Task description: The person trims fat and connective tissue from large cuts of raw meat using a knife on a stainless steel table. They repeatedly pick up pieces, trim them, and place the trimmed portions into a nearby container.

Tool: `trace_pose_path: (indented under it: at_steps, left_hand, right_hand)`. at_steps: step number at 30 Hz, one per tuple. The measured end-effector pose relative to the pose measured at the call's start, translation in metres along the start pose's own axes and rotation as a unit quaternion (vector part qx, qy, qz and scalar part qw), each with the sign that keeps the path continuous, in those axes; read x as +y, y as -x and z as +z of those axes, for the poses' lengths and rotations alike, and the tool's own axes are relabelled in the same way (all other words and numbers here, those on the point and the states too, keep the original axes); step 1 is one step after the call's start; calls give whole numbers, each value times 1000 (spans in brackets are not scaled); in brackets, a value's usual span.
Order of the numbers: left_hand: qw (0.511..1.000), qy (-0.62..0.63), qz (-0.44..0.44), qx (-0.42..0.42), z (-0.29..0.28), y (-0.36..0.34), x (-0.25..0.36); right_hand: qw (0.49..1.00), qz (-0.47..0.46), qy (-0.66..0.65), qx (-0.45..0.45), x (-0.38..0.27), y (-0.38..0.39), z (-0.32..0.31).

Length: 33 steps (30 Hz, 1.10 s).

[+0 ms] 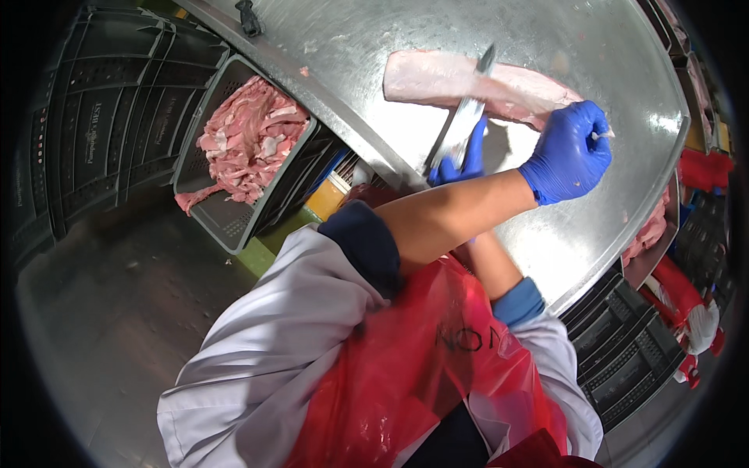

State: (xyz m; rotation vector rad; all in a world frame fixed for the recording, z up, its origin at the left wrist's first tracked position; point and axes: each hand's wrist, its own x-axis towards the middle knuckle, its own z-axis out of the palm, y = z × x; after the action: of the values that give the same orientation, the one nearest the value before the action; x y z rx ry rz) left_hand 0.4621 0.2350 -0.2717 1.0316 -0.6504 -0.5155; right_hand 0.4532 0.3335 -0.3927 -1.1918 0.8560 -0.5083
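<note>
One blue-gloved right hand point(460, 161) grips a silver-bladed knife point(467, 114) across the long pale-pink meat slab point(423, 76) on the steel tabletop point(335, 54); blue-gloved left hand point(572, 150) pinches a whitish scrap point(606, 135) by the slab's right end! Trimming looks underway, slab unsplit, remainder unclear.

We're seeing a few dark capital letters point(466, 340) across the red plastic apron point(390, 382); we're also noting pale printed lettering point(92, 132), turned sideways, on the dark stacked crates point(113, 152) at left.
</note>
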Motion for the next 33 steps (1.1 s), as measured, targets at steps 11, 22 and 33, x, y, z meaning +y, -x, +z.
trace_pose_path:
  at_steps: [11, 22, 33]
  left_hand:
    - [998, 39, 35, -17, -6, -13, 43]
    - [995, 73, 40, -45, -8, -27, 82]
    - [990, 108, 56, -68, -2, -29, 124]
  right_hand:
    - [987, 49, 143, 47, -60, -15, 46]
    - [991, 50, 116, 48, -58, -47, 70]
    - [998, 47, 28, 23, -67, -47, 102]
